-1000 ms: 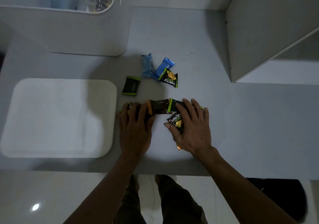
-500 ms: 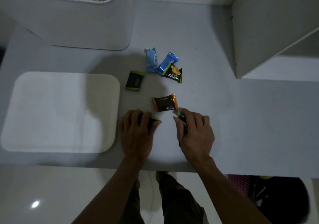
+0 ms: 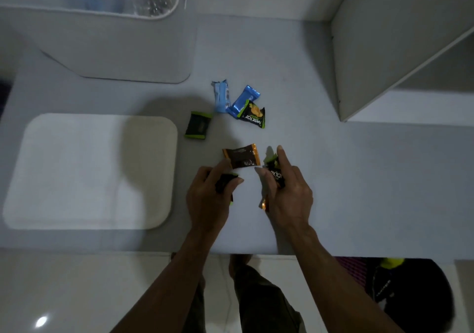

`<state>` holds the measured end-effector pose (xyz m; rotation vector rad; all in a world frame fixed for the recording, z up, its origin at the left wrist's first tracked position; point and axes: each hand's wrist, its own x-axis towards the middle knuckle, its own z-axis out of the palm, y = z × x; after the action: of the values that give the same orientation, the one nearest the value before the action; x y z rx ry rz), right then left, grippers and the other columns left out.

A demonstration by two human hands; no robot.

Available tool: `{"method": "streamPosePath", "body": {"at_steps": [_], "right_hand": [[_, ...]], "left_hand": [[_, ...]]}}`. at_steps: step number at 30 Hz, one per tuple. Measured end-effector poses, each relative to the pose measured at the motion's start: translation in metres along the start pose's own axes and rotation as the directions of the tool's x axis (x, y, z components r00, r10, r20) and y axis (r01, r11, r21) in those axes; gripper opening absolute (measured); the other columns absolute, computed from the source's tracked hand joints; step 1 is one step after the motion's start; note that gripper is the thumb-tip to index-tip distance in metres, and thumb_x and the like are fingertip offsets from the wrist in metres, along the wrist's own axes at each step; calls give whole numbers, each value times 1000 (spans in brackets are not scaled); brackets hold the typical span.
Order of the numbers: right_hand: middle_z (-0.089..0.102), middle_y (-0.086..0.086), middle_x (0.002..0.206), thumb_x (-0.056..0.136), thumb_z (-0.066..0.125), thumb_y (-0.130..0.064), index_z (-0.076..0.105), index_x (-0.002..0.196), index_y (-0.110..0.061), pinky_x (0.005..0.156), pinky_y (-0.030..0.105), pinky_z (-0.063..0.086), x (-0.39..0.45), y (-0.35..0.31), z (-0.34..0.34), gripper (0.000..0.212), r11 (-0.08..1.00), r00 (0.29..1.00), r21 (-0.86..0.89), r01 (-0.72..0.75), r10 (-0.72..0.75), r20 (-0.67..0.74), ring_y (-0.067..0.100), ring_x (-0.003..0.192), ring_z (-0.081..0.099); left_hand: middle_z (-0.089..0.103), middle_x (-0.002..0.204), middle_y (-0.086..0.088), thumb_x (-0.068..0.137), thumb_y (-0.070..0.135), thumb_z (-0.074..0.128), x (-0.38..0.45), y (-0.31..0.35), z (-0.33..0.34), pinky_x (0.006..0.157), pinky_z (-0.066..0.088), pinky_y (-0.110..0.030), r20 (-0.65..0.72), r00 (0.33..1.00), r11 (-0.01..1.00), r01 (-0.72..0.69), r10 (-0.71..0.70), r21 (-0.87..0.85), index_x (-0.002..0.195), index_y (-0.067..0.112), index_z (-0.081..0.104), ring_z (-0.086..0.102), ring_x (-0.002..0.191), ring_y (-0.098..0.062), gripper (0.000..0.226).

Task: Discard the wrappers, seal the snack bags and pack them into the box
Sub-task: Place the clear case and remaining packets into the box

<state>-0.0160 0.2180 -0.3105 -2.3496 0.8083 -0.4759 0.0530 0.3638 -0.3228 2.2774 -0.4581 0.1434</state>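
Observation:
My left hand (image 3: 209,196) grips a black and green snack pack (image 3: 225,182) near the table's front edge. My right hand (image 3: 288,194) holds a black Nextar pack (image 3: 275,175), with an orange-edged pack (image 3: 263,203) poking out under the palm. Between the fingertips of both hands a brown pack with orange ends (image 3: 242,156) lies on the table. Farther back lie a black and green pack (image 3: 198,125), a pale blue wrapper (image 3: 220,96), a blue pack (image 3: 242,101) and another Nextar pack (image 3: 252,116).
A white lid (image 3: 89,171) lies flat on the left of the grey table (image 3: 359,178). A white box (image 3: 107,37) with clear wrappers inside stands at the back left. A white shelf panel (image 3: 389,37) rises at the right. A dark bag (image 3: 405,291) sits on the floor.
Both hands drew back toward me with packs in them, leaving the brown orange-ended pack alone on the table. My right index finger has lifted and straightened.

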Motion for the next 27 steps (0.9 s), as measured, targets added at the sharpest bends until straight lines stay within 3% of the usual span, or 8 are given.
{"method": "streamPosePath", "body": {"at_steps": [3,6,8,12,18,25,27], "right_hand": [[65,4,90,93,59,-45,45,145,-21,59,25,44,0,-13,-12,59,997,998,52,-56,55,26,7,71,51],[63,1,89,91,66,-38,45,146,-23,62,23,43,8,-35,-26,61,993,997,91,-80,79,11,8,73,52],[61,-2,90,91,65,-39,43,147,-26,65,24,42,20,-57,-37,61,983,995,150,-102,104,-6,8,76,53],[63,-4,99,91,64,-43,41,146,-37,76,29,48,62,-116,-56,60,965,994,249,-85,98,-42,11,89,59],[65,-1,109,92,61,-48,38,147,-38,82,34,50,131,-217,-61,61,944,993,317,88,-56,-108,16,100,61],[63,3,112,95,55,-48,32,148,-42,78,33,45,192,-311,-25,58,961,990,243,134,-118,-79,22,103,60],[62,4,114,96,52,-48,31,149,-41,79,34,46,207,-326,-9,58,974,991,187,128,-118,-62,24,105,60]], "left_hand": [[64,94,-5,76,43,74,7,12,-14,67,52,-18,-1,989,977,146,-148,-153,117,16,67,61,78,-12,49],[64,93,-6,72,27,84,24,33,-35,72,50,-12,-49,975,947,200,-219,-250,118,14,68,61,78,-7,51],[63,89,-3,69,19,87,43,51,-54,73,46,-9,-101,968,940,192,-228,-282,116,16,70,58,77,-4,50],[62,87,3,67,21,89,93,81,-97,75,49,-17,-227,936,912,172,-269,-372,114,27,70,59,76,0,51],[66,95,0,70,23,87,174,91,-167,76,51,-17,-405,899,938,19,-167,-346,115,14,71,65,83,-9,48],[66,102,6,69,24,87,277,54,-221,81,45,-6,-399,889,922,58,-222,-384,111,18,73,63,90,-7,44],[67,100,6,70,24,86,303,40,-225,82,48,-11,-363,905,923,76,-223,-377,107,19,74,62,87,-6,39]]}}
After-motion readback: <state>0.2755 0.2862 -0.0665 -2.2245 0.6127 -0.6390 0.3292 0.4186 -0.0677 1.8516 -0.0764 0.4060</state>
